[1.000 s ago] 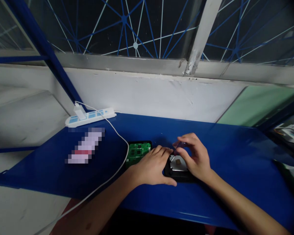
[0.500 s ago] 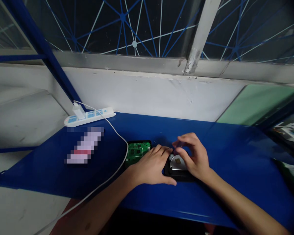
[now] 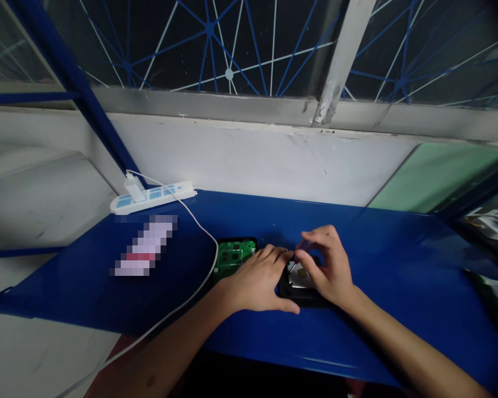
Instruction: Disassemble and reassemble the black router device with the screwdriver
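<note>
Between the fingertips and thumb of my right hand (image 3: 330, 268) is a small screwdriver (image 3: 306, 245) with a purplish handle. Its thin shaft slants down to the upper left part of a silver metal plate (image 3: 301, 281) that bears a small tan square. That plate sits inside a black casing (image 3: 311, 301), partly covered by my right hand. Stretched out palm down, my left hand (image 3: 259, 279) rests at the casing's left side, thumb apart near its lower edge. Left of it, a green circuit board (image 3: 234, 255) lies in a black frame, partly hidden by my left hand.
A white power strip (image 3: 153, 198) with a plugged-in charger (image 3: 135, 188) stands at the back left of the blue table (image 3: 398, 265). From the charger a white cable (image 3: 199, 287) runs past the circuit board. A pixelated pale object (image 3: 147, 246) lies at left.
The screwdriver handle and my right fingertips have shifted slightly, with the shaft still at the metal plate. My left hand has stayed in place.
</note>
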`<state>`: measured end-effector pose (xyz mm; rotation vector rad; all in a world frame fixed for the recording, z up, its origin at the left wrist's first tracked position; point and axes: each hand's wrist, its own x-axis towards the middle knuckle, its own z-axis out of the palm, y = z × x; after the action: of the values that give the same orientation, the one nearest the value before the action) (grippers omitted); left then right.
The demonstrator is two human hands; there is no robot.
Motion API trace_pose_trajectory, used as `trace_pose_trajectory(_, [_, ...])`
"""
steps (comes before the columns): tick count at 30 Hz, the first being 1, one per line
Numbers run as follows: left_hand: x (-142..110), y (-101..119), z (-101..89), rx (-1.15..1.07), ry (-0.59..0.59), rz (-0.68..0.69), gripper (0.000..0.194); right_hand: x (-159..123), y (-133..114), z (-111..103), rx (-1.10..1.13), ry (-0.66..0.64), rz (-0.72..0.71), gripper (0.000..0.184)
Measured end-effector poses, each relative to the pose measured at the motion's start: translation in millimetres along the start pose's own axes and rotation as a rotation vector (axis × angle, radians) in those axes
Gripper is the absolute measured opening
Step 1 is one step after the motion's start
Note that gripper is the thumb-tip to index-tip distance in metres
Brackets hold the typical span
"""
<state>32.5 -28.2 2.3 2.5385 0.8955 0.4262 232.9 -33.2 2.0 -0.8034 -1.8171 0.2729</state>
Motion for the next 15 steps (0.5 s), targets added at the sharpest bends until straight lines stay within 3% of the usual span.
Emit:
trace_pose_trajectory(8, [-0.5,-0.8,1.1,0.001,0.017,0.012,0.091,-3.0,1.9,1.5,0.057,-0.051,0.010,0.042])
trace_pose_trajectory(15, [0.1,-0.2,0.4,0.011,0.004,0.007,0.093,-2.6,-4.3,0.5,0.072,-0.096,0.047,0.051])
